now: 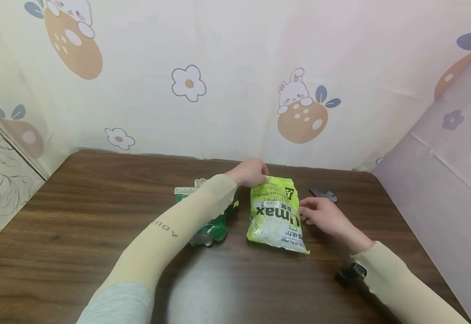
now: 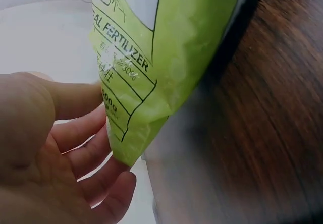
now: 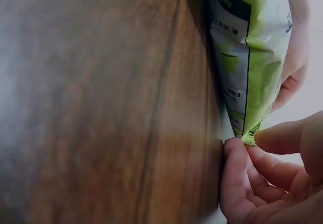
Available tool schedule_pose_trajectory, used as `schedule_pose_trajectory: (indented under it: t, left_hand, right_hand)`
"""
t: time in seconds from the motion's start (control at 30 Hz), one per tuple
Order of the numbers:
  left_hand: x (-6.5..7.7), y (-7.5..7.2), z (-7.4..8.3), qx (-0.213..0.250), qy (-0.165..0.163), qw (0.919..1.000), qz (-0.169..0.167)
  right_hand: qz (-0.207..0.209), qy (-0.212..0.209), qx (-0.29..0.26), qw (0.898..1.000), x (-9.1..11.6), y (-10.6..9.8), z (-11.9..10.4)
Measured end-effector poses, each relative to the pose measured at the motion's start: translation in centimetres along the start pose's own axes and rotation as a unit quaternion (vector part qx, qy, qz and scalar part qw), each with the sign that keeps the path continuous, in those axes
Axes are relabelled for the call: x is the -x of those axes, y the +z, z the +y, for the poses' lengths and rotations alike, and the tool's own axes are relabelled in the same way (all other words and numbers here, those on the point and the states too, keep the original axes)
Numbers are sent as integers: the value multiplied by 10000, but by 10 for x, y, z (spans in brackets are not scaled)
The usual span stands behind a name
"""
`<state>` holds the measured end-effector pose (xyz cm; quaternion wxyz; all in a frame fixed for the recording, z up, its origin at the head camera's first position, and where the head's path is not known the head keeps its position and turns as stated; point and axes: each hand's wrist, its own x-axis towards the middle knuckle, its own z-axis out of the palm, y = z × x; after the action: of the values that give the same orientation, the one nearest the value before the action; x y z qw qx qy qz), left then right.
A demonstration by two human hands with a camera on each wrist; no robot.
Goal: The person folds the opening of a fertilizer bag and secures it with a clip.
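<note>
A yellow-green and white fertilizer bag (image 1: 275, 220) lies on the wooden table, its large print upside down in the head view. My left hand (image 1: 249, 172) pinches the bag's far left corner, thumb on the printed face and fingers behind it in the left wrist view. At the bag's right edge is my right hand (image 1: 320, 213). In the right wrist view, its thumb and fingertips pinch the edge of the bag (image 3: 265, 57). Beyond the bag in that view, part of the left hand (image 3: 295, 62) shows.
A shiny green packet (image 1: 217, 229) lies left of the bag, partly hidden under the left forearm. Behind the right hand is a small dark grey flat tool (image 1: 324, 195). A patterned curtain (image 1: 235, 117) hangs along the far edge of the table (image 1: 77, 225).
</note>
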<state>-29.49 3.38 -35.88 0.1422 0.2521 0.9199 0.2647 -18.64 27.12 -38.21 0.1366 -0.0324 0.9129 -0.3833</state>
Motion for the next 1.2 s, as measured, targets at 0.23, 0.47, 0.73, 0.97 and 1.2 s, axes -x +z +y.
schedule_pose_trajectory:
  t: [0.23, 0.47, 0.73, 0.97, 1.2]
  left_hand:
    - [0, 4, 4, 177, -57, 9997, 135]
    - [2, 2, 5, 129, -12, 9995, 272]
    - [7, -2, 8, 310, 66, 9986, 431]
    - [12, -8, 16, 374, 249, 9974, 572]
    - [17, -15, 23, 192, 492, 9961, 704]
  right_hand:
    - [64, 100, 69, 9999, -2, 3, 0]
    - [87, 91, 86, 9999, -2, 3, 0]
    - [79, 48, -114, 9999, -2, 1, 1]
    - [51, 73, -397, 9992, 2, -4, 0]
    - [-71, 250, -795, 9965, 6, -7, 2]
